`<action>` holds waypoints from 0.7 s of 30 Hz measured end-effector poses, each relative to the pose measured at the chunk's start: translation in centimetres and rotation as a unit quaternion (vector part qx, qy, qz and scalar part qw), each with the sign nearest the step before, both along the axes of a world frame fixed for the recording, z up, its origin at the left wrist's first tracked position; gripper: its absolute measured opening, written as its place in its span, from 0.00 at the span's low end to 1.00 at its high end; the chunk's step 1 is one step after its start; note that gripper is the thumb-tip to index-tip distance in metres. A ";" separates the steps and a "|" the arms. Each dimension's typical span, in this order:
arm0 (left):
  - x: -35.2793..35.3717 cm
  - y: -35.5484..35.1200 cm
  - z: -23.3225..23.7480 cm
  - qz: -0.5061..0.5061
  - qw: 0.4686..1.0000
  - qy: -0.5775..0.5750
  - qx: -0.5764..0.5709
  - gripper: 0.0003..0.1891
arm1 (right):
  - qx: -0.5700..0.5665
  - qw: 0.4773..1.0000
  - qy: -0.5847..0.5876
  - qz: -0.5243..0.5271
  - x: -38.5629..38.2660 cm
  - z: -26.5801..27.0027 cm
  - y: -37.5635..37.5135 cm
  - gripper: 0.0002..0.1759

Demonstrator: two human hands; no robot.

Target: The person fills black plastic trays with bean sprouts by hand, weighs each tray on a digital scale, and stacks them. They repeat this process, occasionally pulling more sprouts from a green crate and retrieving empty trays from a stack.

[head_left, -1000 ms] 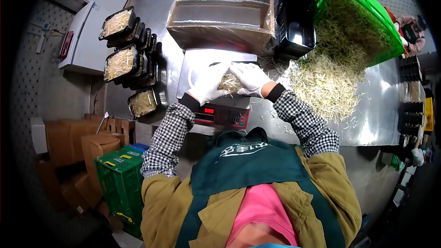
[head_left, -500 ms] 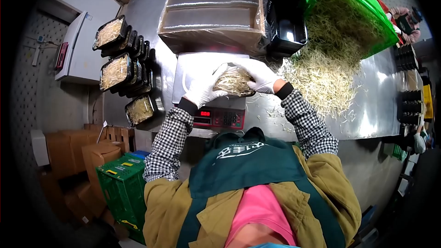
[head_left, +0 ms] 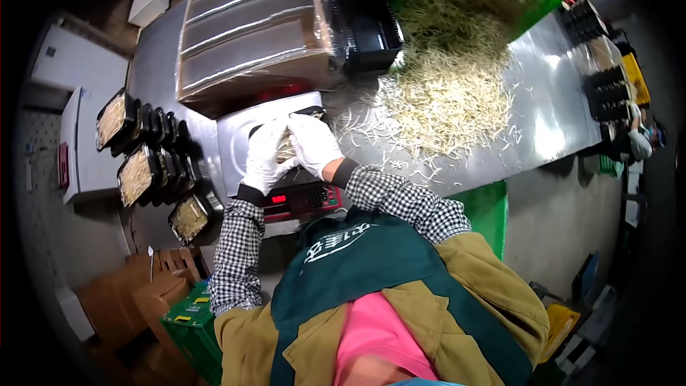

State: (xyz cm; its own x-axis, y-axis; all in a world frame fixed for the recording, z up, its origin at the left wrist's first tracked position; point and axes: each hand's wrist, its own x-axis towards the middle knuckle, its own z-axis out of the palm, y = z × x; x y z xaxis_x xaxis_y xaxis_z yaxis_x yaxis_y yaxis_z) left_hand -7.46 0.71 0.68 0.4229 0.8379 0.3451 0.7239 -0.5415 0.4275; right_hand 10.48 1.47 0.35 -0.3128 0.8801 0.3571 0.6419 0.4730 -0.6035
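One tray (head_left: pixel 309 111) of sprouts (head_left: pixel 286 149) over one scale (head_left: pixel 232 136), left hand (head_left: pixel 266 156) and right hand (head_left: pixel 313 146) cupped around it.
Both hands curl inward against it; the bench (head_left: pixel 547 96) bears one box (head_left: pixel 250 78), one sprout heap (head_left: pixel 446 114), two stacks of filled trays (head_left: pixel 137 175), one lone tray (head_left: pixel 190 217).

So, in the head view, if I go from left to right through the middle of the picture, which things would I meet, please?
Filled black trays → red-fronted scale → heap of loose sprouts → stacked black containers.
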 end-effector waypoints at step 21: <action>1.5 0.7 3.7 -0.011 0.991 0.053 -0.121 0.45 | -0.083 0.939 -0.300 -0.147 33.4 -9.3 -1.5 0.13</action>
